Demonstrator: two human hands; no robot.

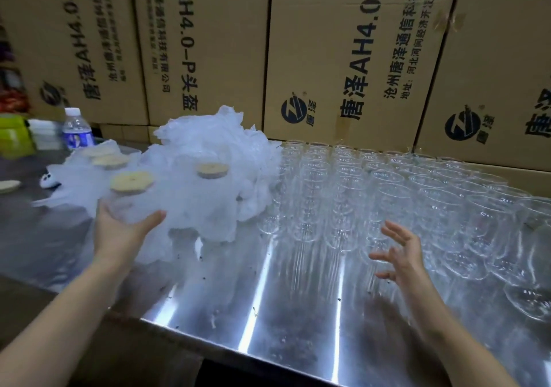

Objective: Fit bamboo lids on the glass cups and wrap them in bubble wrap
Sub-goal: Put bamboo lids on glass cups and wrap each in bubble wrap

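Wrapped, lidded cup (131, 198) cradled in left hand (119, 234). Right hand (399, 255) spread open, empty, near bare glass cups (387, 195).

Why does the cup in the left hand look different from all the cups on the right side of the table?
The wrapped cup has a round bamboo lid and cloudy white bubble wrap around it; the bare clear glass cups have open tops and no wrap. The left hand holds the wrapped cup, while the bare cups stand in rows on the shiny metal table, untouched by the open right hand. Both seem to be the same kind of cup.
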